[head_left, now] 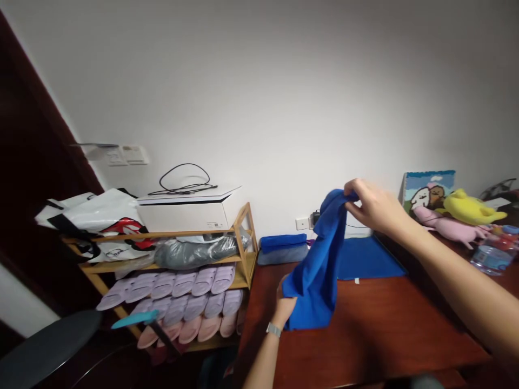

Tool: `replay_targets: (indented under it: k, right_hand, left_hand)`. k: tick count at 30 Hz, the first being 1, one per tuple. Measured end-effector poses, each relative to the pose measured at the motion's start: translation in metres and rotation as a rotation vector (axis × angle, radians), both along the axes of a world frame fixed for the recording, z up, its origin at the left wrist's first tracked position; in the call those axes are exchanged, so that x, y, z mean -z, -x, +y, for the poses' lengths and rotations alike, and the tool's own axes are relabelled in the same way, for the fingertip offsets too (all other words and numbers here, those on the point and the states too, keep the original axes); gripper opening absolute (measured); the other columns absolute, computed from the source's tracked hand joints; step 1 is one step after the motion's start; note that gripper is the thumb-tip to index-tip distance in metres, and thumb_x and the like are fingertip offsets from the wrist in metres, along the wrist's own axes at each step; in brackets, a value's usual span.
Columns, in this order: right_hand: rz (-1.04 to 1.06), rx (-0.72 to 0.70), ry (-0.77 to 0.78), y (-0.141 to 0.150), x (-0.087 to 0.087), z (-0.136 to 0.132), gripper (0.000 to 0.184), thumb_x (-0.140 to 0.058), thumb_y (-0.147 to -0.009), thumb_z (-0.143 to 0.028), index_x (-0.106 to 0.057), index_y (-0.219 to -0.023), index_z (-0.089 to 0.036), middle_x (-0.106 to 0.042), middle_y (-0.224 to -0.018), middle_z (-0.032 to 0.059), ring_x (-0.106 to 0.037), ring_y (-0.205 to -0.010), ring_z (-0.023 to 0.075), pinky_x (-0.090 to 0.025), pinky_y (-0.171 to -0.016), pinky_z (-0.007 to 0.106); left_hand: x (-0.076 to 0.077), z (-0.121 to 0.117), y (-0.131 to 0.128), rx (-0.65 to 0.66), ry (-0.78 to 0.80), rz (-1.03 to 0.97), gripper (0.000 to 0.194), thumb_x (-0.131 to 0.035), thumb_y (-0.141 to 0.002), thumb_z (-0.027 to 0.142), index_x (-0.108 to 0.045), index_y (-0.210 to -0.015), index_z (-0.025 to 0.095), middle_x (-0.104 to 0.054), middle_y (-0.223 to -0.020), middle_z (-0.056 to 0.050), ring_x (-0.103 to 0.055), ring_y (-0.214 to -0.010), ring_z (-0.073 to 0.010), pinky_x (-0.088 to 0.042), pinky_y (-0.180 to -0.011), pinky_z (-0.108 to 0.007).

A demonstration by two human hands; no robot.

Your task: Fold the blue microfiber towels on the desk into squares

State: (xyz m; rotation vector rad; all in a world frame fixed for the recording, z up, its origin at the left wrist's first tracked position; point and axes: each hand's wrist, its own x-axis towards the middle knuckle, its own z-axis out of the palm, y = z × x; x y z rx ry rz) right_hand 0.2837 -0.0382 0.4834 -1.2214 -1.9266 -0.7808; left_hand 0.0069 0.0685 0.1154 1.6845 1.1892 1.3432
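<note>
Both hands gripping blue cloth above wooden table.
Right hand pinches top edge, left hand holds lower side, fingers mostly hidden by fabric; bottle blurred; two plush toys, one picture, one white box.

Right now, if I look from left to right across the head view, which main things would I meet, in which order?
White bag → white box → held blue cloth → right hand → cartoon picture → plastic bottle.
</note>
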Motion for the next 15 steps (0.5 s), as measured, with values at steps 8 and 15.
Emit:
replay_targets:
  k: [8,15]
  right_hand:
    - [0.381,0.143,0.195,-0.127,0.041,-0.051,0.017,-0.052,-0.084,-0.031,-0.064,-0.095,-0.025,-0.072,-0.085,0.0024,-0.064,-0.067,0.0190,-0.049,-0.066,0.031]
    - [0.401,0.205,0.174,-0.110,0.070,-0.056,0.026,-0.054,-0.083,-0.037,-0.076,-0.085,-0.024,-0.075,-0.092,0.0097,-0.067,-0.095,0.0288,-0.052,-0.090,0.043]
  left_hand:
    - [-0.056,-0.018,0.091,0.170,0.054,0.134,0.023,-0.069,-0.074,0.042,-0.060,-0.071,0.022,-0.065,-0.072,0.002,-0.066,-0.075,-0.0217,-0.053,-0.071,-0.030]
    - [-0.107,-0.012,0.081,-0.027,-0.080,0.288,0.030,-0.064,-0.080,0.041,-0.070,-0.102,0.023,-0.076,-0.110,-0.007,-0.069,-0.114,-0.0313,-0.050,-0.108,-0.048]
